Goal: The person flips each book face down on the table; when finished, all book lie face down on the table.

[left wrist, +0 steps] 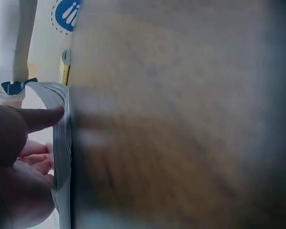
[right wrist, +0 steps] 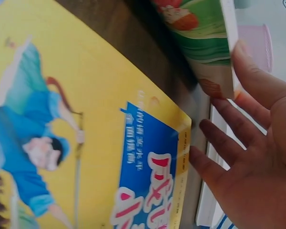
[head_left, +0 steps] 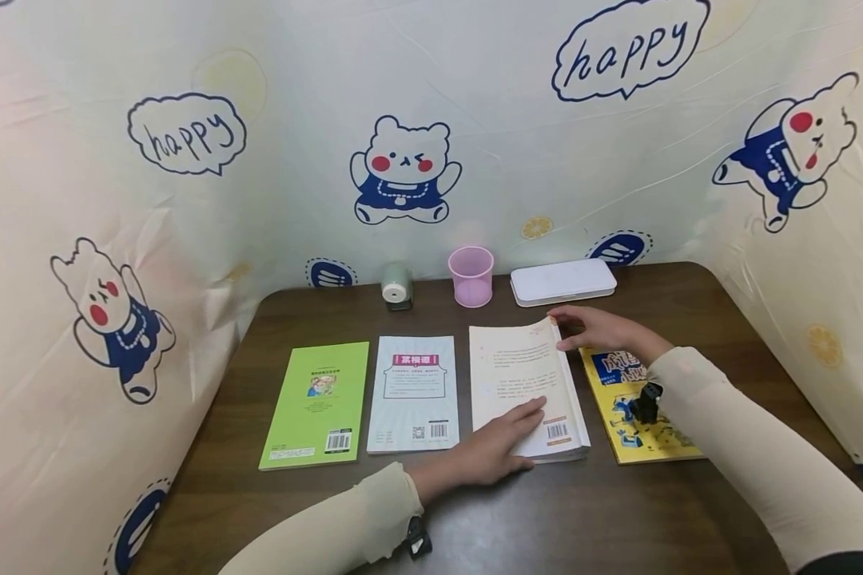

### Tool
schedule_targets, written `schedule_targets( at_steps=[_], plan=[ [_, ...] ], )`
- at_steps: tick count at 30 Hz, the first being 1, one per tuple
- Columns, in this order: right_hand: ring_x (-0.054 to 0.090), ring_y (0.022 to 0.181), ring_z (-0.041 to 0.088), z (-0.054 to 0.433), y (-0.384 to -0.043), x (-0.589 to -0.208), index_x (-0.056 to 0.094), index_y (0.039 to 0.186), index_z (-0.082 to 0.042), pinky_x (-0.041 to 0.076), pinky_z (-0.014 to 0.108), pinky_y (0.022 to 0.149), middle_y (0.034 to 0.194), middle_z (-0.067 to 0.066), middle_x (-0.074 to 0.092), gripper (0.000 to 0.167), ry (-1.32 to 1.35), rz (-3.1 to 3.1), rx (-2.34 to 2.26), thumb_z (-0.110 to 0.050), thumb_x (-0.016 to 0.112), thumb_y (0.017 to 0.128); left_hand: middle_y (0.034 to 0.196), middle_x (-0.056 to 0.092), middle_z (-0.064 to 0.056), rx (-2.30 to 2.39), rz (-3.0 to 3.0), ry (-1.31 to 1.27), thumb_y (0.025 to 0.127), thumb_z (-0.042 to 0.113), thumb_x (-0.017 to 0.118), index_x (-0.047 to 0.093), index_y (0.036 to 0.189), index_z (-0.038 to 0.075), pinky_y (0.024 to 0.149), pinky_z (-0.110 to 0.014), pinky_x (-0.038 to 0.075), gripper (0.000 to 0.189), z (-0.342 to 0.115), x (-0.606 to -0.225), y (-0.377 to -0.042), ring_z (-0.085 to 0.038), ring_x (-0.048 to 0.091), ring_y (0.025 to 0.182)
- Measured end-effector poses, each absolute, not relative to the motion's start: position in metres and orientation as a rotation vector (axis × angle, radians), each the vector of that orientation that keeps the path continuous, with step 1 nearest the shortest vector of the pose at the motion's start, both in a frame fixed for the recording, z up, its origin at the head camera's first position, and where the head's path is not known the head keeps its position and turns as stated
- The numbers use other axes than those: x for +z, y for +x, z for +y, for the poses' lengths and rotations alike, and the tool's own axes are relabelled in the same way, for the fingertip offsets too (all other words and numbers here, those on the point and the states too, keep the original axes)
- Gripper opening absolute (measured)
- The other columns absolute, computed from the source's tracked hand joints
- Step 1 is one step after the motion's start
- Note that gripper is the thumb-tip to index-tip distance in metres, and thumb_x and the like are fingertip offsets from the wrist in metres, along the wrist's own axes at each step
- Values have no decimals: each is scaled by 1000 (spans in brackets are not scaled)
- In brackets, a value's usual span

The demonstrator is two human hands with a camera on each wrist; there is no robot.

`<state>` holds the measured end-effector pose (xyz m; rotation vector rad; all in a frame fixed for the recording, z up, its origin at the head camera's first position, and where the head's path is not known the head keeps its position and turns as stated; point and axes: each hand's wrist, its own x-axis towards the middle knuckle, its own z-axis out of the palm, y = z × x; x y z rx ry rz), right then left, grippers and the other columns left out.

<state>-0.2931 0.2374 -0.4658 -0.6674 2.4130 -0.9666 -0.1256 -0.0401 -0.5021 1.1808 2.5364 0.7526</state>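
Note:
A thick cream paperback book lies on the table, back cover up, with small print and a barcode. Its top right corner is lifted, and my right hand pinches it between thumb and fingers. In the right wrist view the thumb lies along the edge of a green picture cover on the book's underside. My left hand rests on the book's lower left part, fingers laid over the cover. The left wrist view shows its thumb against the page edges.
Left of the book lie a light blue book and a green book. A yellow book sits under the right forearm. Along the back stand a green pencil sharpener, a pink cup and a white case.

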Motion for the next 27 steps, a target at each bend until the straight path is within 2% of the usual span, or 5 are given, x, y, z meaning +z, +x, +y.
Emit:
schedule_targets(
  at_steps=[6,11,17,27],
  plan=[
    [37,145,50,238,-296,-460,36,156,3,31,66,117,155,30,43,73,-658,2373,-918,-23,72,98,173,18,-4,701,2536,1180,99,16,70,34,159,0,125,-31,24,71,-37,-501,-125,-19,19,158],
    [33,147,51,239,-300,-454,34,157,2,30,66,117,157,31,40,75,-616,2323,-940,-23,73,98,174,15,-3,680,2532,1172,101,16,67,32,160,2,127,-39,19,70,-36,-499,-125,-19,16,158],
    [34,148,48,240,-300,-458,26,159,3,37,60,117,160,28,35,80,-525,2199,-1100,-15,73,97,173,15,-4,672,2539,1191,100,15,68,31,161,2,127,-49,18,72,-36,-501,-125,-22,15,159],
    [36,147,47,234,-298,-467,22,159,7,42,54,115,158,30,36,84,-492,2108,-1286,-4,73,93,174,13,-5,645,2567,1189,100,15,67,29,161,2,126,-52,20,73,-38,-502,-120,-23,15,159]
  ],
)
